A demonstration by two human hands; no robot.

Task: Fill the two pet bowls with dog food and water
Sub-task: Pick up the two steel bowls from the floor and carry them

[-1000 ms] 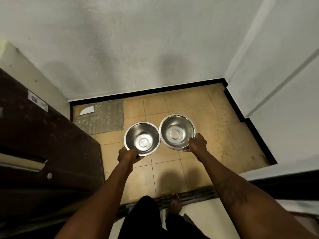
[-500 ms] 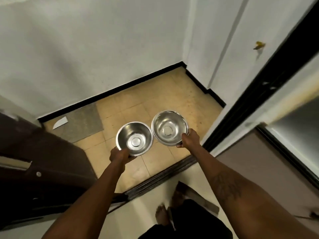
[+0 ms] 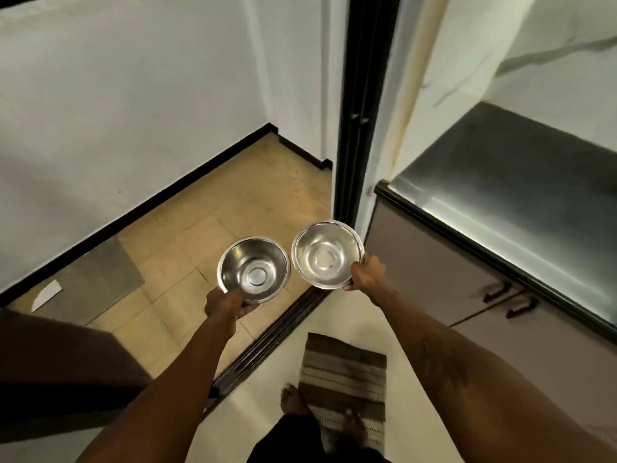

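step: carry bowls to fill | left hand (image 3: 224,304) closed on near rim of left bowl (image 3: 253,269), empty | right hand (image 3: 366,273) closed on rim of right bowl (image 3: 327,254), empty, both in mid-air | bench (image 3: 521,182) to the right | advice: keep bowls level, apart, set down before filling

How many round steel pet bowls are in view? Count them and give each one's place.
2. One round shiny steel bowl is held in the left hand, over the tan tile floor. The other steel bowl is held in the right hand, near the doorway. Both look empty.
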